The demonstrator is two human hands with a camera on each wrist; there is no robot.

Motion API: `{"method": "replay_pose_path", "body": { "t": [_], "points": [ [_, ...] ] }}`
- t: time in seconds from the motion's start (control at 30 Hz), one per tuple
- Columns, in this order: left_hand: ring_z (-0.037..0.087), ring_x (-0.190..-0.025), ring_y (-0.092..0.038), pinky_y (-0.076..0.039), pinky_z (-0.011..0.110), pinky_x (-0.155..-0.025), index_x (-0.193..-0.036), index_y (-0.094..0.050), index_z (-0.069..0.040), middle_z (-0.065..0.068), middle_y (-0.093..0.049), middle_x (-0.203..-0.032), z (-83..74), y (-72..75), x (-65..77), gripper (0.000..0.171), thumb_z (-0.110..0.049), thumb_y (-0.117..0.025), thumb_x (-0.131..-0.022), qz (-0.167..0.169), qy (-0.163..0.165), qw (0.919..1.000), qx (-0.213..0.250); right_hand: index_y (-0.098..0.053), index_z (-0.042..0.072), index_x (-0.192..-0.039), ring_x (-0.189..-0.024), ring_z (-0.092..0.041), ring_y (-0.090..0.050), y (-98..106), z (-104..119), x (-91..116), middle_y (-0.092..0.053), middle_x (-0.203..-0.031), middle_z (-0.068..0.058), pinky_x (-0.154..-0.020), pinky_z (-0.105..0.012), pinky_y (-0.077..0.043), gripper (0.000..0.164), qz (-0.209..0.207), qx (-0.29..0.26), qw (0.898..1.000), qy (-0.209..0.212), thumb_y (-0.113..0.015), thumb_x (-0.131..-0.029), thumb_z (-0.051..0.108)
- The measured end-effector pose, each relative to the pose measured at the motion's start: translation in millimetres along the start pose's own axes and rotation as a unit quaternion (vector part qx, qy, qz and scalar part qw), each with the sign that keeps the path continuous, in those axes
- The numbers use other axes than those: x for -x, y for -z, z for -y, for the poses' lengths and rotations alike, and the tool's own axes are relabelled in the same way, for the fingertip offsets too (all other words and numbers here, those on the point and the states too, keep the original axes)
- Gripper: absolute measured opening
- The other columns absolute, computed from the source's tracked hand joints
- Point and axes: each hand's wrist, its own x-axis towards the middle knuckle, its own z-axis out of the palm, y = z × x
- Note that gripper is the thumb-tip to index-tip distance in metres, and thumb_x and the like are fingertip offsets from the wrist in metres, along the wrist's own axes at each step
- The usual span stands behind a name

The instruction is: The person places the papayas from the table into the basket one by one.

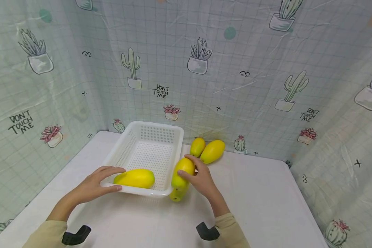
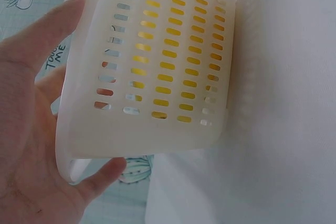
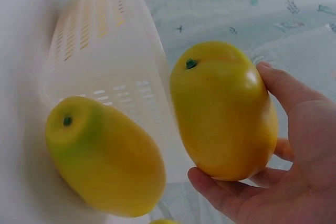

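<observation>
At the near left corner of one white basket (image 1: 159,131), the left hand (image 1: 94,183) grips the rim; beside it, the right hand (image 1: 202,178) holds one yellow mango (image 1: 184,168) above a second mango (image 3: 107,161) on the table (image 1: 260,193). A third mango (image 1: 136,178) lies inside; two far mangoes (image 1: 213,151) lie behind.

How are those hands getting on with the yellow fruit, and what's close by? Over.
Left hand holding rim of white basket. Right hand gripping yellow fruit outside it. Close by: basket alongside, another fruit below.
</observation>
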Motion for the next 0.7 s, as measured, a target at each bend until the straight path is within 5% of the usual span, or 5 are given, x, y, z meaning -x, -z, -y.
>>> {"method": "replay_pose_path", "body": {
  "t": [0.7],
  "points": [
    [0.028,-0.123,-0.038,-0.037,0.067,-0.090,-0.127,-0.050,-0.035,0.001,-0.049,-0.133,1.0,0.1,0.3,0.062,-0.062,-0.062,-0.073,0.001,0.000,1.0000,-0.004,-0.040,0.034,-0.134,-0.111,-0.018,-0.052,-12,4,-5,-0.044,-0.136,0.007,-0.096,-0.039,-0.047,0.066,0.008,-0.016,1.000,0.005,-0.063,-0.077,0.055]
  ]
}}
